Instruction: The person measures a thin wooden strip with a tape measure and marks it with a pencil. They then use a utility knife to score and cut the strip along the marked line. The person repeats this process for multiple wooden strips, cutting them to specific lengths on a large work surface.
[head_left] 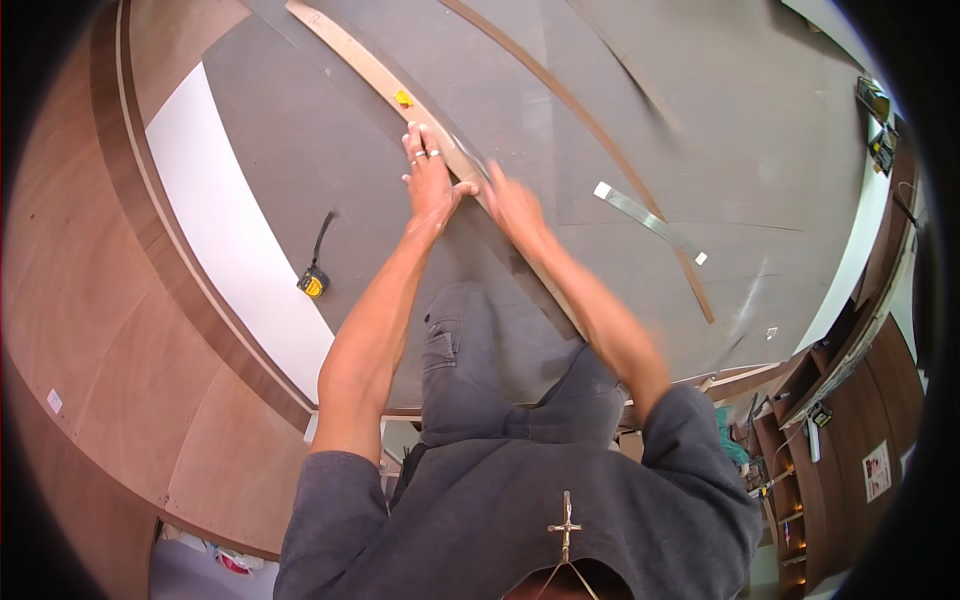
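Note:
A long pale wooden strip [352,50] runs slantwise over the grey sheet, from the upper left down toward my legs. My left hand [430,185] lies on it with fingers stretched forward and thumb spread to the right; rings show on its fingers. Against the strip's right edge is my right hand [514,205], smeared by motion. Whether it holds anything cannot be made out. Just beyond my left fingertips, a small yellow piece [403,98] sits on the strip.
The grey sheet [500,100] spreads beneath everything. At left lies a black-and-yellow tape measure [313,282]. To the right are a clear flat strip [650,222] with white ends, a long brown strip [590,120] and dark tools [878,120]. Curved wooden panels [90,300] border the left.

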